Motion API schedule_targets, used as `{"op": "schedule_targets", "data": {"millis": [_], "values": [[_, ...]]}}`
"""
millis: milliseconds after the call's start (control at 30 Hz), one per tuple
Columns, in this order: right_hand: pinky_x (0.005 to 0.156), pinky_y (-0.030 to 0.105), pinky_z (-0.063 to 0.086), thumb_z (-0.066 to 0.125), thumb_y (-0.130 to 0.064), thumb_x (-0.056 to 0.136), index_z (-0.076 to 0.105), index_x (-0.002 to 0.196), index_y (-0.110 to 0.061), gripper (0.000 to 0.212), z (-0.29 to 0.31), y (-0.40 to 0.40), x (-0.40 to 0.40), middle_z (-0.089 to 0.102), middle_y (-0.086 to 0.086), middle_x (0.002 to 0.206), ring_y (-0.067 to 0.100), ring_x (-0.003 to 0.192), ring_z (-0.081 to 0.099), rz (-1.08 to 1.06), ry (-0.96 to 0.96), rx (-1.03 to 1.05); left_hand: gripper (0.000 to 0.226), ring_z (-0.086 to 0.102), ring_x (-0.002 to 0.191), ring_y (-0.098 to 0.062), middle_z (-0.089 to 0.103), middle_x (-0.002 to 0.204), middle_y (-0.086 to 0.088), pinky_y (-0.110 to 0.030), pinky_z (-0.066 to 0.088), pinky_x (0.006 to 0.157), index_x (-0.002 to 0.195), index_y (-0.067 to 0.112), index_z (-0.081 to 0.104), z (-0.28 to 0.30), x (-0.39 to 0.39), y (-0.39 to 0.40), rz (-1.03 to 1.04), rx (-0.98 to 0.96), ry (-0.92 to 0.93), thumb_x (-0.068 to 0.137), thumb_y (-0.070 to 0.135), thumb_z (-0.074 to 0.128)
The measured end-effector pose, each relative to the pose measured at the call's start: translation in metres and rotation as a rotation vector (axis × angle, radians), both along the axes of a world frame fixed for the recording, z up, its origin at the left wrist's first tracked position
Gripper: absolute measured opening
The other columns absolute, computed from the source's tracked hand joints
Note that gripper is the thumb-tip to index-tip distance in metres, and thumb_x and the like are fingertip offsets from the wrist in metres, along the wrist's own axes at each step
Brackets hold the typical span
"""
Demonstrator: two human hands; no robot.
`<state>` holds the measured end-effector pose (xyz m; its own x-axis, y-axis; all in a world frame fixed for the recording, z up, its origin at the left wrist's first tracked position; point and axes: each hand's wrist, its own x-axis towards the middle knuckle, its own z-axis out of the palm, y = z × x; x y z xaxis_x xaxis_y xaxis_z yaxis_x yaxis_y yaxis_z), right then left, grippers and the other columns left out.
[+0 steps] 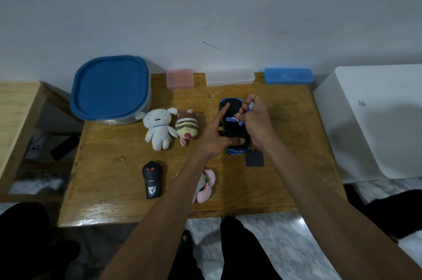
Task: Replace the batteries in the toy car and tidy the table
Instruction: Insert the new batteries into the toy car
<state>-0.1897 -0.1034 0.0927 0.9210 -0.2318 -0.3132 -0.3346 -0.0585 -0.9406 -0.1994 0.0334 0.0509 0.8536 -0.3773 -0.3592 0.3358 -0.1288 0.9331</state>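
The blue toy car (231, 102) lies upside down on the wooden table (296, 142), its dark underside facing up. My left hand (217, 135) steadies it, index finger stretched along the underside and thumb pressed on the near end. My right hand (257, 119) grips blue-and-white batteries (251, 105) and holds them over the battery bay, where one battery (231, 119) lies. The black battery cover (255, 159) rests on the table just in front of the car.
A black remote (151, 179) lies front left. A white plush (158, 129), a striped plush (186, 127) and a pink plush (206, 186) lie about. At the back stand a blue-lidded tub (110, 89) and pink (180, 78), clear (230, 76) and blue (288, 75) boxes.
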Motion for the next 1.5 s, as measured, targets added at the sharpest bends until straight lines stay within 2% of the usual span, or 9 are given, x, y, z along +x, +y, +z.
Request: {"op": "schedule_targets", "data": {"millis": [200, 433, 567, 700, 767, 1067, 1267, 1367, 1500], "values": [[0.065, 0.013, 0.052, 0.055, 0.011, 0.091, 0.042, 0.086, -0.017, 0.031, -0.002, 0.014, -0.006, 0.055, 0.004, 0.089, 0.009, 0.083, 0.058, 0.087, -0.149, -0.245, 0.107, 0.061, 0.123, -0.024, 0.054, 0.139, 0.001, -0.050, 0.055, 0.101, 0.157, 0.036, 0.031, 0.001, 0.001, -0.002, 0.003, -0.047, 0.007, 0.074, -0.008, 0.082], [0.071, 0.031, 0.047, 0.054, 0.015, 0.082, 0.043, 0.088, -0.014, 0.031, -0.004, 0.014, -0.007, 0.047, 0.000, 0.094, 0.018, 0.090, 0.046, 0.326, -0.258, -0.602, 0.097, 0.059, 0.126, -0.023, 0.056, 0.132, 0.011, -0.043, 0.058, 0.097, 0.155, 0.032, 0.034, -0.001, -0.003, 0.000, -0.040, -0.055, -0.033, 0.080, -0.013, 0.074], [0.069, 0.035, 0.052, 0.051, 0.019, 0.067, 0.043, 0.096, -0.009, 0.041, 0.002, 0.014, -0.006, 0.045, 0.004, 0.100, 0.023, 0.098, 0.049, 0.336, -0.124, -0.440, 0.099, 0.062, 0.122, -0.020, 0.059, 0.133, 0.012, -0.045, 0.057, 0.099, 0.153, 0.037, 0.035, -0.003, -0.005, 0.000, -0.047, -0.065, -0.026, 0.078, -0.013, 0.076], [0.057, 0.015, 0.044, 0.041, 0.023, 0.074, 0.038, 0.094, -0.018, 0.045, 0.007, 0.011, -0.006, 0.045, 0.001, 0.094, 0.011, 0.082, 0.050, 0.303, -0.044, -0.319, 0.108, 0.062, 0.124, -0.023, 0.057, 0.141, 0.001, -0.049, 0.055, 0.101, 0.155, 0.039, 0.034, -0.004, -0.003, 0.001, -0.039, -0.064, -0.015, 0.070, -0.004, 0.084], [0.053, 0.015, 0.044, 0.039, 0.021, 0.077, 0.038, 0.092, -0.021, 0.045, 0.008, 0.009, -0.006, 0.045, 0.000, 0.092, 0.009, 0.078, 0.049, 0.288, -0.030, -0.300, 0.109, 0.060, 0.125, -0.024, 0.054, 0.142, -0.001, -0.049, 0.054, 0.102, 0.157, 0.037, 0.031, -0.005, -0.003, 0.001, -0.038, -0.052, -0.007, 0.070, -0.003, 0.085], [0.072, 0.021, 0.052, 0.049, 0.016, 0.092, 0.038, 0.085, -0.022, 0.040, -0.001, 0.000, -0.005, 0.054, 0.001, 0.092, 0.013, 0.090, 0.057, 0.166, -0.060, -0.182, 0.110, 0.060, 0.123, -0.019, 0.053, 0.142, -0.002, -0.042, 0.056, 0.101, 0.158, 0.037, 0.029, -0.008, -0.001, -0.001, -0.032, -0.037, -0.010, 0.072, 0.001, 0.088], [0.083, 0.027, 0.056, 0.056, 0.008, 0.095, 0.046, 0.096, -0.018, 0.028, -0.002, -0.004, -0.005, 0.070, 0.005, 0.104, 0.015, 0.106, 0.068, 0.131, -0.074, -0.066, 0.107, 0.062, 0.120, -0.016, 0.055, 0.138, -0.001, -0.038, 0.057, 0.099, 0.158, 0.033, 0.030, -0.007, 0.002, -0.001, -0.024, -0.068, -0.003, 0.073, -0.002, 0.086], [0.087, 0.029, 0.058, 0.060, 0.007, 0.094, 0.052, 0.105, -0.017, 0.028, -0.002, -0.005, -0.006, 0.071, 0.005, 0.106, 0.012, 0.104, 0.070, 0.143, -0.142, -0.107, 0.106, 0.062, 0.115, -0.005, 0.058, 0.130, 0.008, -0.034, 0.057, 0.098, 0.158, 0.030, 0.030, -0.007, 0.002, 0.000, -0.023, -0.075, 0.000, 0.074, -0.004, 0.085], [0.079, 0.020, 0.059, 0.071, -0.003, 0.090, 0.066, 0.106, -0.019, 0.023, -0.001, -0.009, -0.009, 0.072, -0.007, 0.101, 0.001, 0.096, 0.070, 0.205, -0.250, -0.384, 0.107, 0.059, 0.123, -0.012, 0.055, 0.142, -0.002, -0.037, 0.056, 0.101, 0.157, 0.033, 0.032, -0.009, 0.004, 0.001, -0.008, -0.078, -0.013, 0.072, -0.001, 0.087]]}}
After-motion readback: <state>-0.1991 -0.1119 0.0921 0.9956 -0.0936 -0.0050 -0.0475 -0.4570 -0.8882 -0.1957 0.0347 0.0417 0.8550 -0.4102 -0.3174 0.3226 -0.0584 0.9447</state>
